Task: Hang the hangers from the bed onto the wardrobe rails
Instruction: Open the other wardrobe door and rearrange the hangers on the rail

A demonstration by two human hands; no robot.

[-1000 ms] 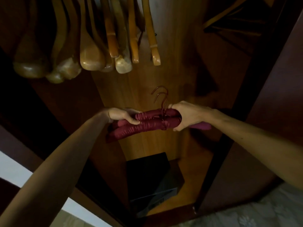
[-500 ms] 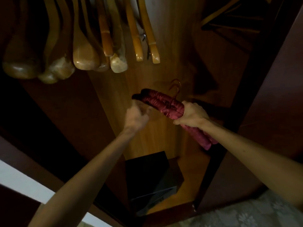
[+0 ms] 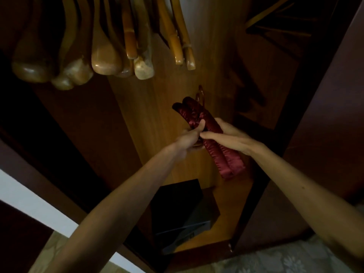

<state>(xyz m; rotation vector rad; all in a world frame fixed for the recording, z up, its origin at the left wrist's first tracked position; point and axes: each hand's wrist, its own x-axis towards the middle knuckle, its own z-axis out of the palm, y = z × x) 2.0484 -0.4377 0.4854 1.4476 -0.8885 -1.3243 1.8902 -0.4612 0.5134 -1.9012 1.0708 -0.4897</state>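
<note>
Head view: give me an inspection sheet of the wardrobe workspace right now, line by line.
Surface: wardrobe floor, wooden, lit.
Job's things: two red padded hangers held together, tilted, hooks up, not on a rail.
Clutter: black box on the wardrobe floor.
Grippers: left hand pinches the hangers at mid-length; right hand holds them from the other side.
Cables: nothing seen.
Surroundings: wooden hangers hanging above left, more in the dark compartment upper right; rail itself out of view; patterned fabric at bottom.
</note>
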